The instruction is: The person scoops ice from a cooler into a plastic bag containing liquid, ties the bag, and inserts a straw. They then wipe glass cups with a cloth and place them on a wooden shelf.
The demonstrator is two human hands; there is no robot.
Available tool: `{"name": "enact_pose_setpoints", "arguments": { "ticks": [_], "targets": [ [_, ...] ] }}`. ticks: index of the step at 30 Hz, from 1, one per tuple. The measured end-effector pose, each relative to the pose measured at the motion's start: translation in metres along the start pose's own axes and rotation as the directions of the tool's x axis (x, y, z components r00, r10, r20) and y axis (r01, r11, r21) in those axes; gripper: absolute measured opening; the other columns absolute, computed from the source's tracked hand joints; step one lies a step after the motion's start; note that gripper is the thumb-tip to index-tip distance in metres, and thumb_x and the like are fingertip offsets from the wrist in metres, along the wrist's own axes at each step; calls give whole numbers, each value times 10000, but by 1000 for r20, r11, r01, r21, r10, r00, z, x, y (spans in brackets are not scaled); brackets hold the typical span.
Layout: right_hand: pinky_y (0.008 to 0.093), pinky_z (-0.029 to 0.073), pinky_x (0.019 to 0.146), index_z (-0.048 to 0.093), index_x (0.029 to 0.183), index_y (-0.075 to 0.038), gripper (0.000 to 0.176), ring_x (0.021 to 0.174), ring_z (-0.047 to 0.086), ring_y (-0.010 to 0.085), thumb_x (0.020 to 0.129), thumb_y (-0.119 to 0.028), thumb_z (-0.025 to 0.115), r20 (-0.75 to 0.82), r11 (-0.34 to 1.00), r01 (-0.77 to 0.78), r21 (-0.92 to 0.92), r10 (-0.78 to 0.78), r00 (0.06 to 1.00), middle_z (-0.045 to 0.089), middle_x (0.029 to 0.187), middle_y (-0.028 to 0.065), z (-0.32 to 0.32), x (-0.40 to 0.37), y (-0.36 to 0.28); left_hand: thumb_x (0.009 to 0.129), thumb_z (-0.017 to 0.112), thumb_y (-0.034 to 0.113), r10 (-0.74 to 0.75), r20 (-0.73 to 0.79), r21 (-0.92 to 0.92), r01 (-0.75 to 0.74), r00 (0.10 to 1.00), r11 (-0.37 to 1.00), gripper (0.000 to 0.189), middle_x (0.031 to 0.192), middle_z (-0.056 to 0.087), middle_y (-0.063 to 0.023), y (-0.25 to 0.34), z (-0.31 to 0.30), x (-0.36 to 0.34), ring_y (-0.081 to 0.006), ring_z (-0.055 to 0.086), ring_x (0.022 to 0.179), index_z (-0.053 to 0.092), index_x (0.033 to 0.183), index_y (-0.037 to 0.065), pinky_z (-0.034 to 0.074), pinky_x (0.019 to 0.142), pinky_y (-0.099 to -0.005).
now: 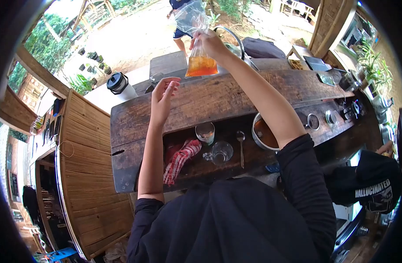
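Note:
My right hand is closed around the gathered neck of a clear plastic bag and holds it up above the far edge of the wooden counter. Orange-brown liquid, with what look like ice pieces, fills the bag's lower part; its loose top flares above my fist. Lower and to the left, my left hand is raised with nothing in it, fingers loosely bent and thumb apart. Below my arms are a glass, a glass mug, a spoon and a red-and-white cloth. My right forearm partly covers a pot of brown liquid.
A white container with a black lid stands beyond the counter at left. Past the far edge are a dark bag and a standing person. Another person in a black shirt is close on the right.

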State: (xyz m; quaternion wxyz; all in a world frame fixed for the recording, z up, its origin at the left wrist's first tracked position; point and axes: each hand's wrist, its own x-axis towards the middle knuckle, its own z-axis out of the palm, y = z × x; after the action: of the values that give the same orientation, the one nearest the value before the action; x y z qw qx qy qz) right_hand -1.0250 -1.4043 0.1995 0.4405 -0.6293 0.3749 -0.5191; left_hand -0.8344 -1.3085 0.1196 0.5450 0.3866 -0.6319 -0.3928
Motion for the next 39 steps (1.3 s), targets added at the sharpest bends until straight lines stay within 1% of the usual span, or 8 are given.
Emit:
{"name": "enact_pose_setpoints", "arguments": {
  "ticks": [1, 9, 12, 13, 17, 29, 35, 39],
  "targets": [
    [310, 478, 669, 519, 939, 18, 180, 728, 601, 183, 929, -93, 377, 6, 997, 34, 64, -35, 999, 593, 755, 101, 0, 13, 9, 949, 501, 208, 3, 2, 11, -3, 1000, 1000, 228, 917, 615, -16, -1, 0, 2, -84, 525, 831, 626, 1023, 32, 408, 736, -235],
    [300, 457, 672, 539, 941, 29, 223, 695, 584, 174, 959, -158, 418, 85, 988, 73, 137, -85, 993, 604, 766, 104, -3, 72, 39, 949, 509, 206, -30, 6, 13, 29, 1000, 999, 223, 883, 603, -6, -17, -3, 17, -77, 527, 813, 618, 1028, 28, 403, 722, -224],
    [301, 454, 677, 539, 960, 24, 223, 721, 581, 169, 961, -163, 418, 54, 991, 35, 130, -42, 998, 607, 779, 106, -2, 89, 51, 952, 503, 198, -42, -5, 22, 42, 999, 999, 219, 881, 600, -9, -20, -4, 13, -79, 527, 816, 618, 1024, 27, 407, 734, -226],
    [308, 454, 695, 529, 1005, 16, 224, 750, 578, 166, 967, -168, 408, 62, 999, 32, 33, -34, 997, 607, 788, 102, -3, 93, 52, 952, 499, 186, -52, -6, 16, 52, 999, 999, 214, 887, 602, -16, -21, -5, 11, -79, 528, 824, 616, 1024, 21, 411, 744, -229],
    [321, 468, 673, 504, 1055, 19, 239, 730, 581, 175, 974, -174, 389, 28, 994, 20, 103, -23, 999, 601, 782, 100, 2, 101, 61, 946, 499, 170, -80, -24, 19, 81, 996, 997, 209, 889, 605, -23, -27, -12, 6, -81, 532, 832, 612, 1028, 14, 415, 753, -231],
    [296, 474, 730, 471, 1054, 46, 245, 756, 611, 165, 976, -154, 354, 126, 998, 66, 14, -67, 990, 671, 854, 143, 7, 85, 69, 948, 500, 180, -111, -41, 14, 112, 993, 994, 207, 886, 609, -17, -36, -15, 4, -83, 537, 826, 613, 1028, 27, 414, 746, -228],
    [307, 473, 788, 474, 993, -11, 243, 776, 611, 165, 993, -201, 322, 121, 994, 53, -93, -42, 992, 647, 816, 109, 7, 71, 67, 952, 499, 186, -129, -28, 11, 129, 991, 992, 202, 873, 610, -6, -40, -14, 4, -72, 536, 817, 615, 1030, 41, 407, 735, -221],
    [316, 473, 767, 468, 1001, -10, 248, 741, 600, 168, 995, -212, 325, 142, 999, 35, -25, -31, 989, 601, 777, 91, 5, 65, 78, 952, 500, 183, -134, -27, -1, 134, 991, 991, 200, 867, 609, -4, -42, -13, 5, -68, 536, 811, 616, 1029, 40, 405, 730, -215]
  ]
}}
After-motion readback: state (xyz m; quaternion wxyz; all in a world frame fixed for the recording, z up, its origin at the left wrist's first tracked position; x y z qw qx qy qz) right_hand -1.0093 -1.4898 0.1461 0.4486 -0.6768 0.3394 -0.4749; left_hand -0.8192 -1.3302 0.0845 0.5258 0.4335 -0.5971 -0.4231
